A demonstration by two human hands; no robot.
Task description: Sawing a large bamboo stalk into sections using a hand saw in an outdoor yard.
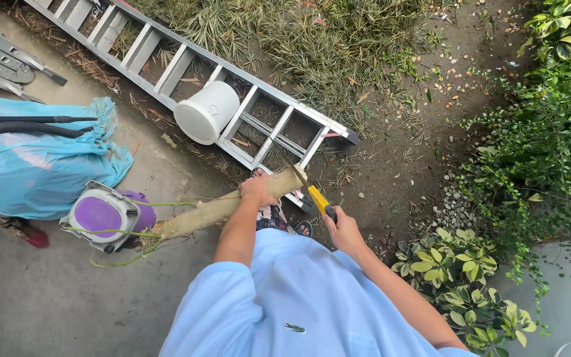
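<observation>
Head view shows bare concrete open at 8 o'clock, a ladder (193, 73) crossing from 10 to 1, and shrubs (536, 145) hemming the 3 o'clock side. Left hand (257, 190) is wrapped around a pale branch (219, 208) near its cut end, the rest running toward 8 o'clock. Right hand (342, 228), just at 4 o'clock of it, grips a yellow-handled saw (318, 198) whose blade meets the cut end.

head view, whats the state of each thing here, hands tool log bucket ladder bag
left hand: gripping the log near its cut end
right hand: closed on the yellow-handled tool
log: held slanted, thin green shoots trailing
yellow-handled tool: head against the log's end
white bucket: tipped on its side on the ladder
ladder: lying flat on the ground
blue bag: full, slumped on concrete
</observation>
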